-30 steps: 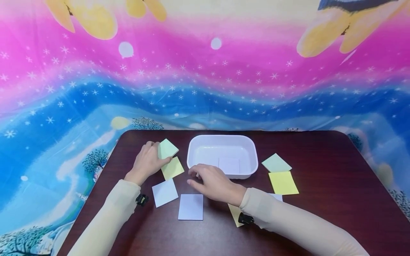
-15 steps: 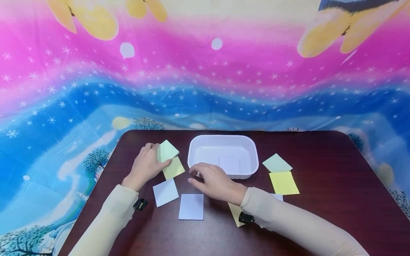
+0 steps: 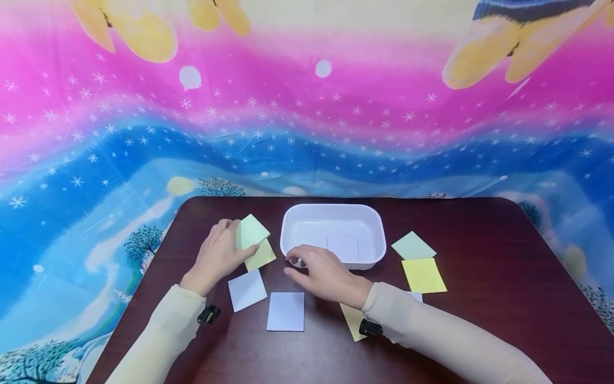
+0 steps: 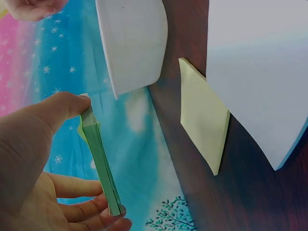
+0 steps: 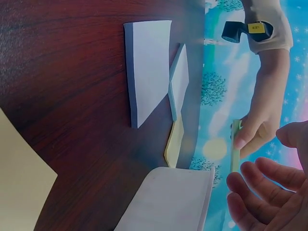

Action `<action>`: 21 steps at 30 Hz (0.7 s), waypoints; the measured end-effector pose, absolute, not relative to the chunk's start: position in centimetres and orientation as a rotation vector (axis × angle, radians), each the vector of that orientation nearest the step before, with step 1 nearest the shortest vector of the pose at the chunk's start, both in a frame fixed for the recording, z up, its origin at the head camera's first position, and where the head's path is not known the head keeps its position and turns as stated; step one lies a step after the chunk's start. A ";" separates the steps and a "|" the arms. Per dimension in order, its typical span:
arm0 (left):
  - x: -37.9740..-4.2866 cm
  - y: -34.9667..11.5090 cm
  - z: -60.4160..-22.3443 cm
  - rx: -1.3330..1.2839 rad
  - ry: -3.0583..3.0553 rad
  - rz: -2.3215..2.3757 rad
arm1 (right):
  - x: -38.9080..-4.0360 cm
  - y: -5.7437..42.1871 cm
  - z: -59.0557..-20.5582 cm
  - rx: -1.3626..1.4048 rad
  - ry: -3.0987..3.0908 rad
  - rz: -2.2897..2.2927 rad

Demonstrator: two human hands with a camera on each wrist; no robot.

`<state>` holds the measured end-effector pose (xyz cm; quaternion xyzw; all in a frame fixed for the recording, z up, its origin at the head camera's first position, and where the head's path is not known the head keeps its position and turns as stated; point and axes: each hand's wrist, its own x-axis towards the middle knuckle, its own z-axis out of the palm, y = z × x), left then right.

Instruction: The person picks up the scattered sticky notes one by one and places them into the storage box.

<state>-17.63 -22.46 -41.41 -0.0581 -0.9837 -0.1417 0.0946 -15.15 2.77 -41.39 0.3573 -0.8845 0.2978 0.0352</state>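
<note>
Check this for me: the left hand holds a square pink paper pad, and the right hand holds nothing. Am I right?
Not quite: the colour is wrong. The left hand holds a square pale green paper pad, as the head view shows, and the right hand holds nothing.

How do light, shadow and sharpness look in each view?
Head: bright, soft sheen on the near tabletop, shadow beside the left sleeve; left wrist: dimmer, the held green pad fairly crisp, the close white pad palest toward the frame's top; right wrist: also dim, the white container looking greyish.
</note>
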 end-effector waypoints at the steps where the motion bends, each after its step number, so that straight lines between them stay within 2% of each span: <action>1: -17.6 -22.4 -41.3 -0.174 -2.914 -0.420 | -15.2 2.8 -41.4 1.097 -2.717 0.914; 21: -16.6 -21.3 -40.3 -0.225 -2.875 -0.425 | -15.1 3.6 -41.4 1.077 -2.717 0.905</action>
